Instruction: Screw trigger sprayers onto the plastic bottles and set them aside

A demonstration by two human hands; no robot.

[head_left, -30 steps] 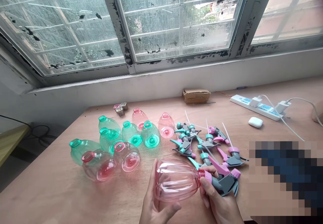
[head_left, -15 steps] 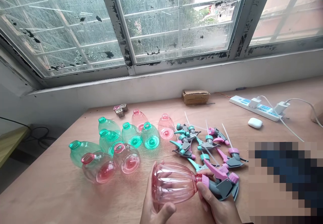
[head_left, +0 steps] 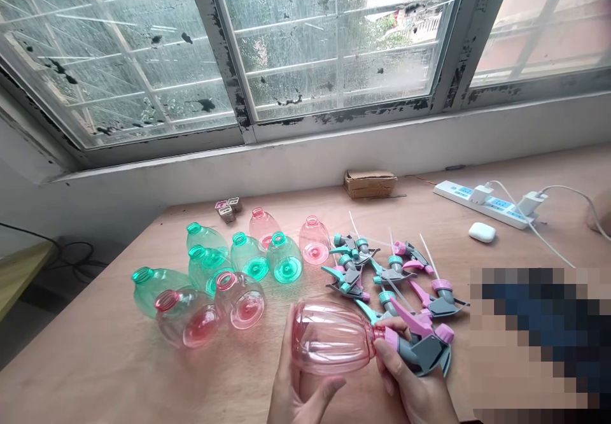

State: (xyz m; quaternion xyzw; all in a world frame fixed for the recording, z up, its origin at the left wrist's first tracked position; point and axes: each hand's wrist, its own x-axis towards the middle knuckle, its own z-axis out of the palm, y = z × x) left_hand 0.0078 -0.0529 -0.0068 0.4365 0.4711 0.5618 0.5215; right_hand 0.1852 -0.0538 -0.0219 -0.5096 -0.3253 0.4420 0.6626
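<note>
A clear pink spray bottle [head_left: 334,338] lies sideways between my hands, its base to the left. My left hand [head_left: 303,386] cups the base end, with the thumb along the lower side. At the neck, the fingers of my right hand [head_left: 405,373] are closed around the pink collar of a grey and pink trigger sprayer [head_left: 422,341]. The collar sits at the bottle's mouth; how far it is screwed on I cannot tell. Just beyond my right hand lie several loose trigger sprayers [head_left: 395,270], in grey with teal or pink parts.
Open green bottles [head_left: 286,258] and pink bottles [head_left: 247,300] stand at the left. Behind are small blocks [head_left: 227,210] and a cardboard box [head_left: 370,184]. A power strip [head_left: 487,204] with plugged-in cables and a white case [head_left: 482,232] are at the right. A window wall closes off the back.
The bottle and sprayer have shifted slightly to the right and the bottle has turned a little. My left thumb has moved right and slightly up. The other things stay in place.
</note>
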